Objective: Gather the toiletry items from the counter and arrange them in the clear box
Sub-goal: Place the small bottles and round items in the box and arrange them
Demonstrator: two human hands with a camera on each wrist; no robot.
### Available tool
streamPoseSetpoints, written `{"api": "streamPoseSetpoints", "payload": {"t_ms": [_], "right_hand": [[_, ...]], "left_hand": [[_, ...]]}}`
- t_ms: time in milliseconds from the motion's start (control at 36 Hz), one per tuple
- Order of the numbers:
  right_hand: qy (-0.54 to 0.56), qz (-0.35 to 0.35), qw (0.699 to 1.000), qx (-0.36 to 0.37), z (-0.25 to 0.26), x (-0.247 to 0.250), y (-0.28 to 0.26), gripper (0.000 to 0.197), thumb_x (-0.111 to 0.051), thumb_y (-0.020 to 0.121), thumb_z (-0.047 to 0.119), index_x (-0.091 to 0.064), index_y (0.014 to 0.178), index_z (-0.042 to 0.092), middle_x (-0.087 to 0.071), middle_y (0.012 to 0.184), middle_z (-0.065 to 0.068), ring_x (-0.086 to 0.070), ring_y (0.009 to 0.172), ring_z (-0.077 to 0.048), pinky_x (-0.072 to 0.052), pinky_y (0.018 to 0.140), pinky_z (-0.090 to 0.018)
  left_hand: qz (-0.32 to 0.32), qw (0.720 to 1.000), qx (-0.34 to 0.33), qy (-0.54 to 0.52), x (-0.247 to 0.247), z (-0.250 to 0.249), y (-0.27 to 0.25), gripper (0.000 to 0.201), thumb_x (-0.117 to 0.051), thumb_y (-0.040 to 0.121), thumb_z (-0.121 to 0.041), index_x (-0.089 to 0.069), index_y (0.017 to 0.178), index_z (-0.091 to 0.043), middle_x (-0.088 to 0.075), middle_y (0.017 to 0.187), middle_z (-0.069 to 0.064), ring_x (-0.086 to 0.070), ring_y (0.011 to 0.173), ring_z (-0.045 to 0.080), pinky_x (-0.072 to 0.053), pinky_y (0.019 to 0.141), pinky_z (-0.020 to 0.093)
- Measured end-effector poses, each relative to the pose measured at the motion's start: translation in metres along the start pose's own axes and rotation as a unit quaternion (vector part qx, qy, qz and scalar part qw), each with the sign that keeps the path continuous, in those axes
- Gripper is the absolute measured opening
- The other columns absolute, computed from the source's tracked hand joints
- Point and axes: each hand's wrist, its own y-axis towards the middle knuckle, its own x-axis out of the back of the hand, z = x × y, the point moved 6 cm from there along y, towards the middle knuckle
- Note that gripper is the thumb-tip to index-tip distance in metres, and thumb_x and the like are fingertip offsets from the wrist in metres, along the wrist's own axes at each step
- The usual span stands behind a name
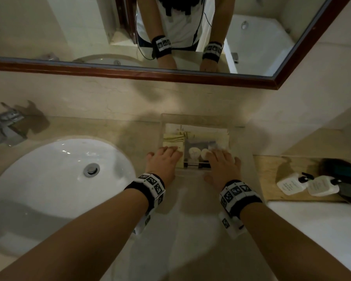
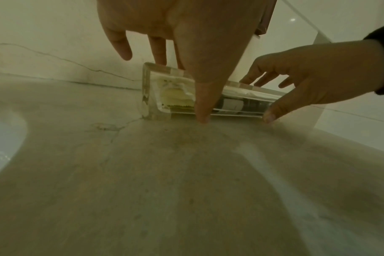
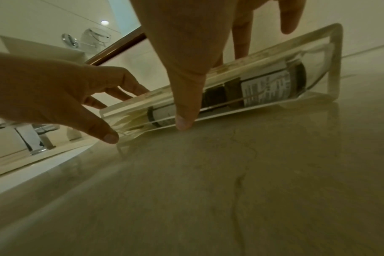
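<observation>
The clear box (image 1: 193, 116) stands on the beige counter against the back wall. Inside lie pale yellow packets (image 1: 173, 139), white round items in plastic (image 1: 194, 154) and a dark bottle (image 3: 263, 86) with a white label, on its side. My left hand (image 1: 162, 161) grips the box's near wall at the left, fingers over the rim and thumb low on the front. My right hand (image 1: 223, 163) grips the same wall at the right in the same way. The left wrist view shows the box (image 2: 149, 90), the packets (image 2: 175, 93) and both thumbs at its base.
A white sink (image 1: 59, 175) with a chrome faucet (image 1: 6, 122) lies to the left. At the right a wooden tray (image 1: 270, 179) carries two white pump bottles (image 1: 290, 184) and a dark object (image 1: 344, 175). A framed mirror (image 1: 170, 76) hangs above.
</observation>
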Motion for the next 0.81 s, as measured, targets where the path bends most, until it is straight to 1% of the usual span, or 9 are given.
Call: {"api": "streamPoseSetpoints", "payload": {"t_ms": [56, 139, 278, 389, 500, 583, 722, 806], "right_hand": [[-0.013, -0.003, 1.000, -0.004, 0.001, 0.002, 0.004, 0.067, -0.064, 0.080, 0.044, -0.034, 0.136, 0.026, -0.031, 0.146, 0.000, -0.031, 0.132, -0.030, -0.030, 0.104, -0.051], [-0.028, -0.019, 0.999, -0.009, 0.002, 0.005, 0.008, 0.058, -0.064, 0.081, 0.043, -0.040, 0.130, 0.025, -0.034, 0.143, -0.003, -0.035, 0.126, -0.032, -0.034, 0.099, -0.049], [-0.035, -0.025, 0.999, -0.015, 0.002, 0.006, 0.015, 0.054, -0.063, 0.082, 0.043, -0.041, 0.128, 0.025, -0.034, 0.144, -0.008, -0.037, 0.123, -0.036, -0.036, 0.097, -0.050], [-0.038, -0.029, 0.999, -0.011, 0.001, 0.007, 0.017, 0.052, -0.063, 0.083, 0.041, -0.042, 0.128, 0.024, -0.033, 0.143, -0.009, -0.037, 0.121, -0.036, -0.035, 0.097, -0.049], [-0.038, -0.026, 0.999, -0.010, 0.000, 0.007, 0.018, 0.050, -0.062, 0.082, 0.041, -0.044, 0.126, 0.024, -0.038, 0.138, -0.008, -0.039, 0.118, -0.035, -0.036, 0.095, -0.048], [-0.044, -0.024, 0.999, -0.006, 0.001, 0.009, 0.019, 0.050, -0.063, 0.081, 0.041, -0.045, 0.124, 0.024, -0.040, 0.134, -0.008, -0.041, 0.116, -0.035, -0.037, 0.093, -0.048], [-0.053, -0.026, 0.998, -0.006, 0.004, 0.014, 0.020, 0.052, -0.063, 0.081, 0.038, -0.044, 0.127, 0.024, -0.040, 0.136, -0.008, -0.041, 0.117, -0.035, -0.037, 0.094, -0.048], [-0.053, -0.026, 0.998, -0.012, 0.008, 0.014, 0.016, 0.049, -0.059, 0.085, 0.034, -0.042, 0.129, 0.023, -0.039, 0.138, -0.009, -0.041, 0.118, -0.035, -0.037, 0.094, -0.049]], "left_hand": [[-0.010, 1.000, -0.001, 0.001, 0.003, 0.000, 0.002, 0.062, -0.063, 0.085, -0.022, -0.034, 0.139, -0.034, -0.028, 0.153, -0.007, -0.031, 0.137, 0.023, -0.034, 0.103, 0.050], [-0.023, 1.000, -0.002, 0.005, 0.005, 0.000, 0.005, 0.054, -0.060, 0.087, -0.019, -0.039, 0.134, -0.034, -0.034, 0.148, -0.007, -0.036, 0.131, 0.024, -0.037, 0.099, 0.049], [-0.033, 0.999, 0.004, 0.003, 0.007, -0.001, 0.011, 0.048, -0.058, 0.086, -0.016, -0.043, 0.128, -0.033, -0.039, 0.141, -0.005, -0.040, 0.125, 0.025, -0.039, 0.098, 0.047], [-0.034, 0.999, 0.005, 0.007, 0.006, -0.002, 0.011, 0.049, -0.060, 0.085, -0.017, -0.042, 0.127, -0.033, -0.041, 0.139, -0.005, -0.040, 0.123, 0.026, -0.039, 0.096, 0.047], [-0.028, 1.000, 0.001, 0.013, 0.003, 0.000, 0.008, 0.049, -0.055, 0.088, -0.019, -0.039, 0.132, -0.034, -0.036, 0.145, -0.006, -0.037, 0.129, 0.025, -0.037, 0.098, 0.048], [-0.017, 1.000, -0.002, 0.013, 0.001, 0.000, 0.006, 0.053, -0.055, 0.089, -0.020, -0.036, 0.136, -0.034, -0.032, 0.150, -0.006, -0.034, 0.133, 0.025, -0.035, 0.101, 0.049], [-0.006, 1.000, 0.006, -0.006, 0.002, 0.000, 0.004, 0.057, -0.055, 0.088, -0.021, -0.034, 0.138, -0.036, -0.029, 0.153, -0.008, -0.030, 0.138, 0.023, -0.034, 0.104, 0.051], [0.014, 1.000, 0.012, -0.014, 0.000, -0.001, 0.001, 0.066, -0.058, 0.086, -0.022, -0.028, 0.143, -0.036, -0.022, 0.157, -0.008, -0.022, 0.143, 0.022, -0.031, 0.108, 0.055]]}}
